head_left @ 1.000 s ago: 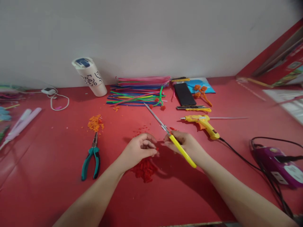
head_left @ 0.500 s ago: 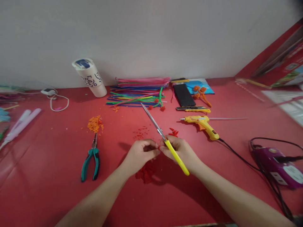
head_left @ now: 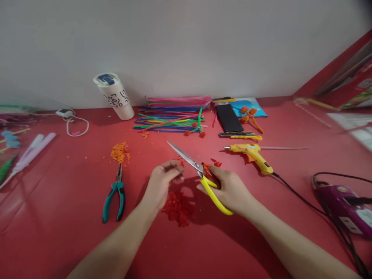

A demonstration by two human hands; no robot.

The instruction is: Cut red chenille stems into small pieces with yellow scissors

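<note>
My left hand [head_left: 164,182] is closed in a pinch, with a small red piece [head_left: 182,164] at its fingertips. My right hand [head_left: 231,192] is wrapped round the yellow-handled scissors [head_left: 214,197], whose blades point up and to the left, past the left fingertips. The blades look closed or nearly so. A pile of red scraps [head_left: 177,209] lies on the table below and between the hands. Several longer red pieces [head_left: 216,162] rest just beyond the right hand's fingers, which partly hide that spot. Tiny red bits by the blades are partly covered by my left hand.
Left of my hands lie teal pliers [head_left: 114,197] and orange scraps [head_left: 119,152]. Pipe cleaners [head_left: 171,118], a white tumbler [head_left: 116,99] and a phone [head_left: 229,118] are at the back. To the right, a yellow glue gun [head_left: 251,153] is wired towards a purple power strip [head_left: 345,209].
My hands have moved apart: the left shifted left with a red piece. The scissors, which lay across my right hand, are now gripped by their handles, uncovering the red pile.
</note>
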